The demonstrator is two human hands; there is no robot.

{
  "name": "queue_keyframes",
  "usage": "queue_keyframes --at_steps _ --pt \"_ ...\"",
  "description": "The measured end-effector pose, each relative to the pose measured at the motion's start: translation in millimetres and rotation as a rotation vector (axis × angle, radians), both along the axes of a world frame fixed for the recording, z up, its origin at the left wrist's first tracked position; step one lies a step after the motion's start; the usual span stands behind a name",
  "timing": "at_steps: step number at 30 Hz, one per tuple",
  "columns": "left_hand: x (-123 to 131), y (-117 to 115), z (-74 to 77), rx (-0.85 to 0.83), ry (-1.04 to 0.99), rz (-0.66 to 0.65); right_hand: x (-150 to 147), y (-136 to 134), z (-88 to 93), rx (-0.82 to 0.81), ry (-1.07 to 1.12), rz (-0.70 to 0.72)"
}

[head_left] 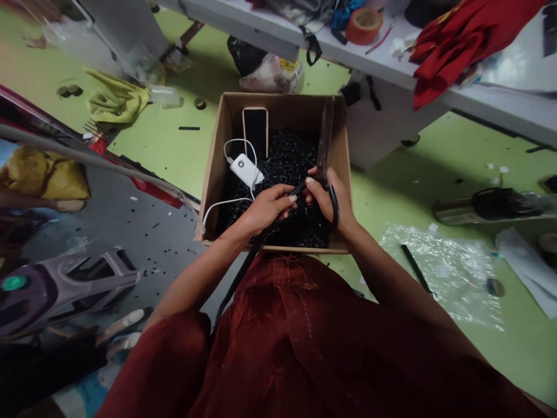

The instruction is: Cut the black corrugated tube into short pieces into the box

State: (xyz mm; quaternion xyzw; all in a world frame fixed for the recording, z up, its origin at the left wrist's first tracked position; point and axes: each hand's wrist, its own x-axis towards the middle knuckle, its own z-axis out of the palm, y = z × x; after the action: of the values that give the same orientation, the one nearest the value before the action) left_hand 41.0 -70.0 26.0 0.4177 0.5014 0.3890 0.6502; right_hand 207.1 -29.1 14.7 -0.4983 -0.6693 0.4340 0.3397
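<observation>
A cardboard box (210, 168) stands in front of my body, with a heap of small black pieces (292, 152) inside. Over the heap, my left hand (275, 206) is closed on a long black strip (238, 277), which trails down past my left forearm. My right hand (327, 194) has large dark scissors (325, 136) in its grip, blades pointing away and one black handle loop showing. The thumb and fingers of that hand also pinch the strip near its end. A phone (256, 129) leans at the box's back left, and a white power bank (246, 170) with a white cable lies beside it.
A white table (394, 68) with orange tape (364, 25) and red cloth (474, 40) runs along the top right. Clear plastic (461, 267) and a metal flask (465, 210) lie on the right. A yellow-green cloth (115, 98) and a purple stool (56, 290) are on the left.
</observation>
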Motion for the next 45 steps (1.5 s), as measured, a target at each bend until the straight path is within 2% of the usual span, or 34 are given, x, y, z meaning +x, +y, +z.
queue_keyframes --at_steps 4,7,9,12,16,19,33,38,45 --pt "-13.9 18.5 8.5 -0.014 0.033 0.104 11.0 2.0 -13.3 -0.031 -0.134 0.064" --pt "-26.1 36.2 14.7 0.074 0.126 0.169 14.6 -2.2 -19.2 -0.047 -0.212 0.108" --pt "-31.1 45.8 13.4 0.134 0.18 0.186 14.8 -5.7 -22.0 -0.063 -0.237 0.121" --pt "-32.0 53.9 1.9 0.173 0.217 0.168 13.6 -9.0 -26.8 -0.104 -0.254 0.152" --pt "-28.8 56.9 -16.5 0.169 0.22 0.134 10.6 -10.0 -31.7 -0.162 -0.263 0.194" --pt "-27.7 58.3 -22.6 0.141 0.216 0.113 7.4 -9.0 -31.0 -0.167 -0.277 0.219" --pt "-25.6 60.0 -30.4 0.102 0.212 -0.047 6.7 0.1 -33.6 -0.176 -0.295 0.239" --pt "-24.7 59.5 -31.2 0.092 0.196 -0.041 5.1 0.0 -29.7 -0.201 -0.338 0.164" --pt "-19.7 58.5 -37.1 -0.034 0.085 0.003 5.0 -2.8 -32.3 -0.205 -0.428 0.12"
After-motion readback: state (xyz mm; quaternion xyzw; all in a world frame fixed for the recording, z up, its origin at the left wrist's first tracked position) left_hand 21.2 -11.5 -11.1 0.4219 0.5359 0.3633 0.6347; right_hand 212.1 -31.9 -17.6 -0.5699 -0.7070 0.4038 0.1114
